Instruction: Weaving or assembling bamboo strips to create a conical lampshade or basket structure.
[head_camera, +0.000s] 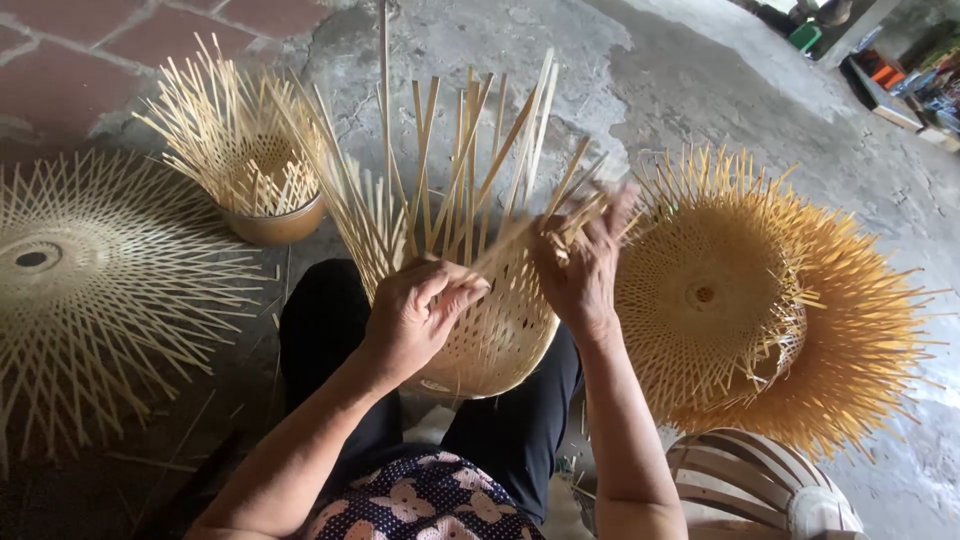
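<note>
A half-woven bamboo basket rests on my lap, its loose strips sticking upward and fanning out. My left hand grips the basket's woven wall near the rim, fingers curled over strips. On the basket's right side my right hand pinches and bends a few strips, blurred by motion.
A flat star-shaped bamboo weave lies on the floor at left. Another unfinished basket sits in a brown bowl behind it. A stack of woven baskets with spiky ends lies at right. A striped stool is at lower right.
</note>
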